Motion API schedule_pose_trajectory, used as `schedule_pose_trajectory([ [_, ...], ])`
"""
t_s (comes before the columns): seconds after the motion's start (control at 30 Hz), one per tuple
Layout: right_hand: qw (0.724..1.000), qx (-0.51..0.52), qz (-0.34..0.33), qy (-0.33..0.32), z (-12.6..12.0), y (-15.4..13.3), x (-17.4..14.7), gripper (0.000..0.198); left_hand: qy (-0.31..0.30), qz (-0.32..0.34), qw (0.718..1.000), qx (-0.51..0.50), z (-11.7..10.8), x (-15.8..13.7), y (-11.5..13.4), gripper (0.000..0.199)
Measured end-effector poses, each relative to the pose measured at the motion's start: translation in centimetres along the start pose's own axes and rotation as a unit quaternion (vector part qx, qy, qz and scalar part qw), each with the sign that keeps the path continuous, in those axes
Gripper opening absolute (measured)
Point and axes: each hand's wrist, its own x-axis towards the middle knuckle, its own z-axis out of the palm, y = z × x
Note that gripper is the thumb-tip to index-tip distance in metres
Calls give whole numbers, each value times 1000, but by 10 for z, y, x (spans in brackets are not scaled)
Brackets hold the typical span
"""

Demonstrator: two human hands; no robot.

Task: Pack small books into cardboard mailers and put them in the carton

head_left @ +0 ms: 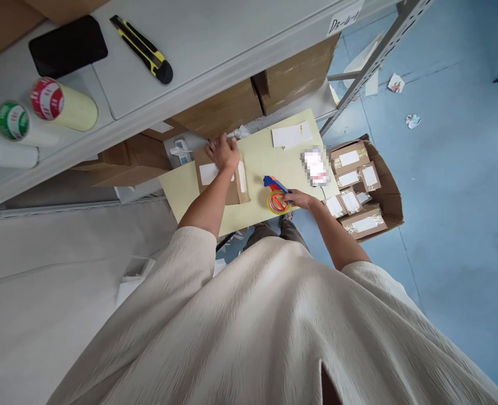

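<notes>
My left hand (224,153) is at the far edge of a small cardboard box (231,192), its fingers bent over that edge and gripping it. White labels lie on the brown top of the box, partly covered by my forearm. To the right, my right hand (300,199) is closed around the handle of a blue and orange tape dispenser (276,183) with a roll of clear yellowish tape (277,202). The dispenser is held above the near edge of the pale yellow table (255,153), apart from the box.
White paper (291,135) and a blurred-out device (315,166) lie on the table. An open carton (394,197) of labelled boxes stands right. The shelf (198,42) overhead bears a phone (68,46), a box cutter (143,49) and label rolls (66,104). A metal post (373,59) rises behind.
</notes>
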Motion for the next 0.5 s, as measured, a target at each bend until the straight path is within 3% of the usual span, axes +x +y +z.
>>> schedule_pose_trajectory([
  [0.13, 999, 6, 12, -31, 5, -5, -6, 44, 67, -115, 989, -56, 5, 20, -6, 48],
  [0.27, 1000, -21, -15, -7, 11, -7, -1, 45, 106, -116, 986, -51, 3, 25, -13, 51],
  [0.37, 999, -35, -22, -11, 10, -1, 4, 43, 85, -13, 996, -12, -15, 4, -19, 60],
  [0.43, 999, -36, -24, -23, 6, 6, 7, 43, 15, 115, 993, 23, -32, -24, -22, 65],
  [0.5, 999, -39, -20, -29, 3, 12, 9, 46, -73, 218, 972, 51, -44, -57, -26, 75],
])
